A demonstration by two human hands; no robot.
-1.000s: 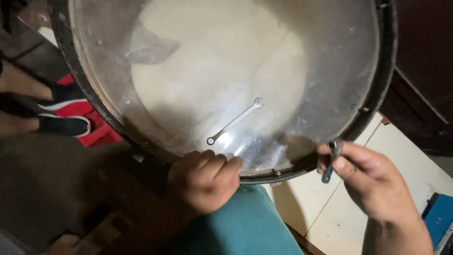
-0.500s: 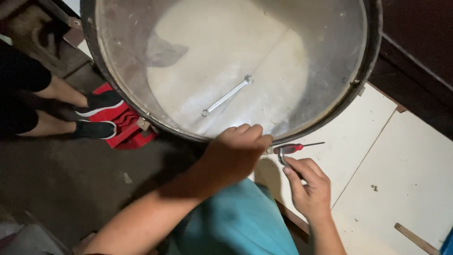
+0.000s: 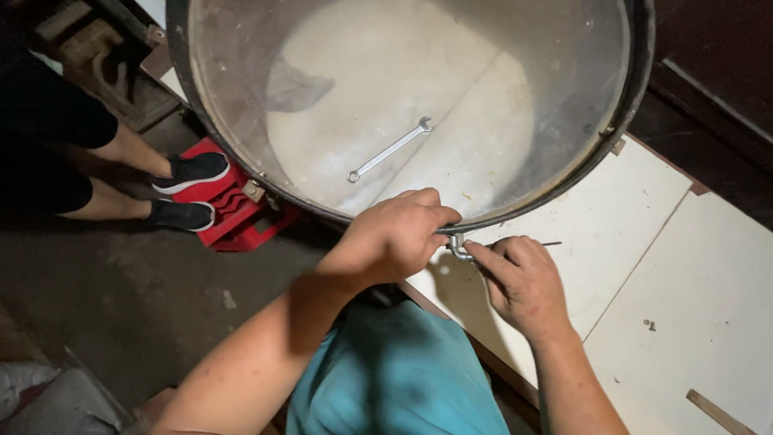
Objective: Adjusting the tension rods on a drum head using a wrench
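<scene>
A big round drum (image 3: 636, 89) with a dark rim and a see-through skin lies on a white board. A silver wrench (image 3: 389, 150) rests on the skin near its middle. My left hand (image 3: 398, 234) grips the near rim of the drum with curled fingers. My right hand (image 3: 519, 282) sits just right of it, below the rim, pinching a small metal fitting (image 3: 459, 246) at the hoop. A thin tool shaft (image 3: 550, 243) sticks out to the right past its fingers.
The white board (image 3: 684, 266) stretches right and near, with a wooden strip (image 3: 719, 411) at its lower right. Another person's legs in black shoes (image 3: 189, 171) stand at left on a red crate (image 3: 233, 211). My teal-clad knee (image 3: 394, 370) is below the hands.
The view shifted, so the drum sits higher and further right. My right hand moved up to the rim beside my left hand and now pinches the fitting; the red-handled tool is mostly hidden.
</scene>
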